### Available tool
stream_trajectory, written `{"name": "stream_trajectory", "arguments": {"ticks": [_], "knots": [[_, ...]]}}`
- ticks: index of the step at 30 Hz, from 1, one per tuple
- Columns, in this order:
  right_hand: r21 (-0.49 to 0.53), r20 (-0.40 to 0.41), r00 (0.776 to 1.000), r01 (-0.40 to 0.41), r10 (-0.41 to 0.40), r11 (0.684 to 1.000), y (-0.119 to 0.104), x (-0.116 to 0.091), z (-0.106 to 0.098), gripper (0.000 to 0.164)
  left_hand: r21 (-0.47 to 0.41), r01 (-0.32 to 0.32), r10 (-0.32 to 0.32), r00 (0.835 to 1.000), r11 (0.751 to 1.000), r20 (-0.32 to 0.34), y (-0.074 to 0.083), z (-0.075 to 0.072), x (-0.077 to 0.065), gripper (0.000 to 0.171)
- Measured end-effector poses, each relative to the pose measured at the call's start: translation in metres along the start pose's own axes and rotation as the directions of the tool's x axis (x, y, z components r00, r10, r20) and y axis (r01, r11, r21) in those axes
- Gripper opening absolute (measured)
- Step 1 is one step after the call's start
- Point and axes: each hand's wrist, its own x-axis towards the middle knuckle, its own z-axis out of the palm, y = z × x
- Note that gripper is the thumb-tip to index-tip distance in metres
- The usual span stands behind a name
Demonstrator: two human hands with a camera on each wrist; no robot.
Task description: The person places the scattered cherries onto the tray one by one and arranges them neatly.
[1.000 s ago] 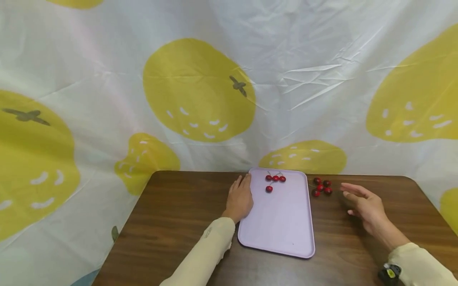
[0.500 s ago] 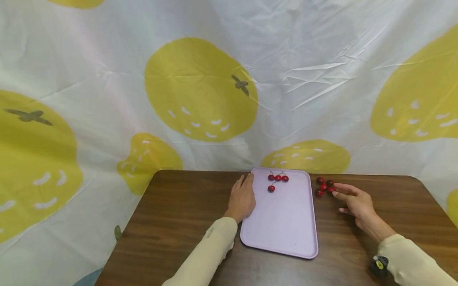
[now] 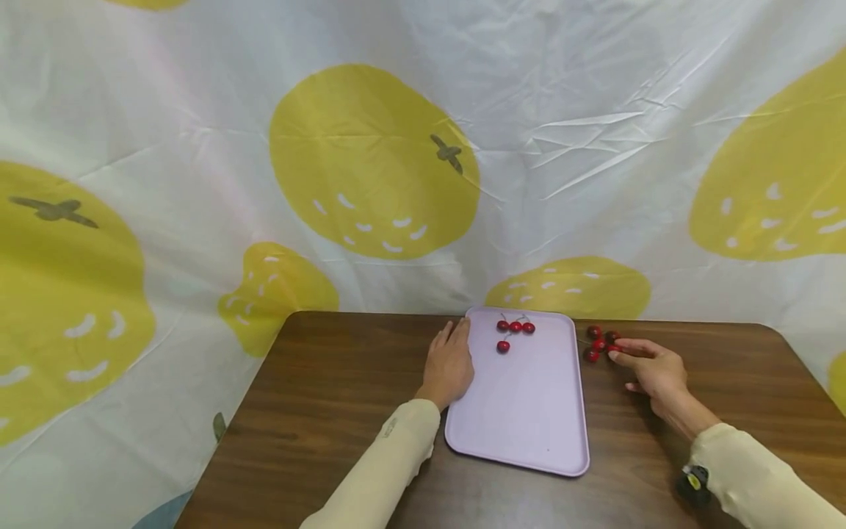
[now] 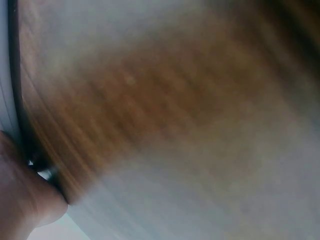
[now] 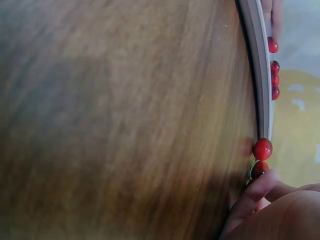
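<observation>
A lilac tray (image 3: 515,411) lies on the table. Its far end carries a row of three red cherries (image 3: 515,327), with a single cherry (image 3: 503,346) nearer. My left hand (image 3: 449,367) rests along the tray's left rim, fingers fairly straight and pointing away from me. Right of the tray sits a small cluster of dark red cherries (image 3: 598,344) with thin stems. My right hand (image 3: 661,382) pinches the cluster's rightmost cherry (image 3: 614,349) between thumb and forefinger, partly covering it. In the right wrist view, the fingertips (image 5: 267,182) meet beside the cluster's cherries (image 5: 262,149).
The brown wooden table (image 3: 330,397) has its far edge against a white cloth (image 3: 568,184) printed with yellow fruit. A dark device (image 3: 694,481) is strapped at the right wrist. The left wrist view is mostly blurred tabletop.
My right hand has moved left to the loose cherries, and its thumb and forefinger have closed on one. The left hand stays on the tray rim. The whole view has shifted slightly.
</observation>
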Motion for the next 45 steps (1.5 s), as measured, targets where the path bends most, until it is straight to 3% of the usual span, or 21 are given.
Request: {"name": "stream_trajectory", "arguments": {"ticks": [7, 13, 17, 21, 26, 30, 35, 41, 45], "knots": [[-0.020, -0.054, 0.998, 0.013, -0.014, 1.000, 0.003, 0.000, 0.001, 0.014, -0.019, 0.020, -0.020, 1.000, 1.000, 0.020, 0.000, 0.005, 0.002, 0.055], [-0.128, -0.066, 0.995, 0.068, -0.077, 0.989, 0.005, -0.005, 0.003, 0.042, -0.025, -0.012, 0.012, 0.999, 1.000, -0.030, -0.003, 0.009, 0.003, 0.054], [-0.158, -0.061, 0.994, 0.083, -0.093, 0.984, 0.004, -0.009, 0.003, 0.047, -0.035, -0.023, 0.021, 0.998, 0.999, -0.051, -0.005, 0.012, 0.003, 0.054], [-0.108, -0.053, 0.993, 0.097, -0.103, 0.989, 0.001, -0.014, 0.002, 0.033, -0.040, -0.017, 0.015, 0.999, 0.999, -0.041, -0.005, 0.011, 0.003, 0.054], [0.091, 0.004, 0.994, 0.106, -0.107, 0.990, -0.011, -0.020, 0.007, 0.013, -0.038, -0.019, 0.017, 0.999, 0.999, -0.046, -0.003, 0.007, 0.001, 0.052], [0.233, 0.083, 0.989, 0.099, -0.121, 0.967, -0.023, -0.027, 0.019, 0.013, -0.050, -0.026, 0.023, 0.998, 0.998, -0.055, -0.002, 0.004, 0.000, 0.051], [0.319, 0.145, 0.977, 0.105, -0.158, 0.942, -0.034, -0.031, 0.045, 0.012, -0.046, -0.012, 0.010, 0.999, 0.999, -0.039, -0.005, 0.008, 0.003, 0.053], [0.233, 0.181, 0.975, 0.087, -0.131, 0.969, -0.041, -0.030, 0.077, 0.011, -0.047, -0.001, 0.001, 1.000, 0.999, -0.019, -0.005, 0.009, 0.003, 0.054], [0.147, 0.189, 0.970, 0.124, -0.150, 0.981, -0.042, -0.025, 0.096, 0.020, -0.035, 0.000, -0.001, 1.000, 0.999, -0.019, -0.002, 0.007, 0.002, 0.053]]}}
